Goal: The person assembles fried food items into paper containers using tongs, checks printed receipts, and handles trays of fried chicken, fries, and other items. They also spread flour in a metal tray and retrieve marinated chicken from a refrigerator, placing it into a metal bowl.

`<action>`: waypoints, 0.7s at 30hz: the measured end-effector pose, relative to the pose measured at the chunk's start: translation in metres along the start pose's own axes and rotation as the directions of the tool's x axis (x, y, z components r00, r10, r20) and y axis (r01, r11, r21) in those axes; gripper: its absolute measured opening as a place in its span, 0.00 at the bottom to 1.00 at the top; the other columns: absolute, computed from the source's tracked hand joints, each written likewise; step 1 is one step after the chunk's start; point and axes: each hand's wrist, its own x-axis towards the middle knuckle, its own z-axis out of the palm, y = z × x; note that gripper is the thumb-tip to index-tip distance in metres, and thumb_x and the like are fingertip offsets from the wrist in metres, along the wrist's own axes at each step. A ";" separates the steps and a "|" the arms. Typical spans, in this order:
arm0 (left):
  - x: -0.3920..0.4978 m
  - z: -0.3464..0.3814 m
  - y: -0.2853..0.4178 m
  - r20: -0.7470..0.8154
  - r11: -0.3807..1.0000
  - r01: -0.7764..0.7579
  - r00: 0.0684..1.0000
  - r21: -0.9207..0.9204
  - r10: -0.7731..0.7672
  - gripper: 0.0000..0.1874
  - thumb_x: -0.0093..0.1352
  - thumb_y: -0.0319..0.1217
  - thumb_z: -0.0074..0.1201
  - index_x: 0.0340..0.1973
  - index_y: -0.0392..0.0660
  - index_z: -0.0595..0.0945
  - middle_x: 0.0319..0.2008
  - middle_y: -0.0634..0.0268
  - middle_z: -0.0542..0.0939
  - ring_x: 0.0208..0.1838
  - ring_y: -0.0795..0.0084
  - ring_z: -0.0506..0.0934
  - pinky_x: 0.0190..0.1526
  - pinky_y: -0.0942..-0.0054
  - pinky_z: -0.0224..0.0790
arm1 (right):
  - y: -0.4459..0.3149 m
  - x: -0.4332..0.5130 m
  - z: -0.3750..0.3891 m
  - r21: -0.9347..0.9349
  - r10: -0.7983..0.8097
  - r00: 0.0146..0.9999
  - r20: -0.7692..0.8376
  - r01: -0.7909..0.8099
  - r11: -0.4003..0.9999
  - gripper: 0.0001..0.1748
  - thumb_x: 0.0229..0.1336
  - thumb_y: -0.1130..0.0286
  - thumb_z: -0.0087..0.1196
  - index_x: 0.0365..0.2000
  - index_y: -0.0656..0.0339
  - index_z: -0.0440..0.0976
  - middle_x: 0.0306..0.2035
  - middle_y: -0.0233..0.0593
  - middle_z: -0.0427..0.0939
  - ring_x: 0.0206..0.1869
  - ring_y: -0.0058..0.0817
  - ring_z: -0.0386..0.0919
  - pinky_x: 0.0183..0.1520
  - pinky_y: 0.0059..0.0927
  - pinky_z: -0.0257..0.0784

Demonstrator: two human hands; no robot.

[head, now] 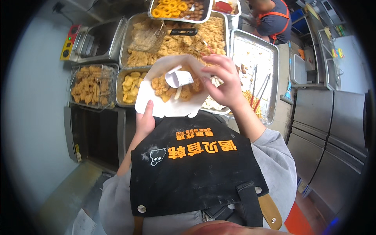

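A white paper takeaway box (173, 108) with raised flaps is held in front of my black apron. My left hand (146, 120) grips its near left side, the thumb on the outer wall. Pieces of fried food (160, 85) lie inside, with a small white paper cup or folded paper (179, 78) on top of them. At the box's right edge is my right hand (221, 79), thumb and fingers bent around the rim; whether they pinch the paper is unclear. Behind the box, a wire mesh strainer with a black handle (183, 31) rests on a large tray of fried chicken (173, 48).
Tongs with red grips (257, 104) lie in a metal tray (275, 73) at the right. Left are a tray of yellow fried pieces (132, 83), a wire fryer basket (91, 85) and a deep fryer (100, 38). A co-worker (274, 20) is beyond the trays.
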 end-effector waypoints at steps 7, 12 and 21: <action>0.012 0.017 0.000 0.144 0.986 -0.023 0.990 0.165 -0.001 0.22 0.82 0.31 0.47 0.67 0.31 0.71 0.63 0.58 0.77 0.65 0.68 0.73 0.67 0.69 0.63 | 0.040 -0.070 0.033 0.339 0.545 0.516 0.660 -0.853 0.397 0.39 0.74 0.47 0.53 0.71 0.64 0.60 0.60 0.41 0.74 0.62 0.30 0.72 0.69 0.37 0.65; 0.042 0.051 -0.005 0.156 0.976 0.036 0.985 0.215 -0.070 0.23 0.80 0.33 0.52 0.66 0.33 0.73 0.62 0.58 0.79 0.64 0.70 0.75 0.66 0.69 0.65 | 0.084 -0.113 0.043 0.581 0.679 0.378 0.629 -0.809 -0.089 0.32 0.80 0.51 0.43 0.69 0.65 0.62 0.58 0.43 0.76 0.59 0.30 0.75 0.63 0.38 0.72; 0.085 0.110 -0.002 0.527 0.973 0.120 0.824 0.199 -0.210 0.22 0.82 0.50 0.45 0.58 0.45 0.71 0.63 0.58 0.75 0.63 0.65 0.79 0.60 0.67 0.73 | 0.173 -0.103 0.003 0.778 0.845 0.440 0.305 -0.627 0.045 0.39 0.76 0.44 0.46 0.71 0.65 0.58 0.65 0.48 0.72 0.64 0.38 0.76 0.66 0.42 0.73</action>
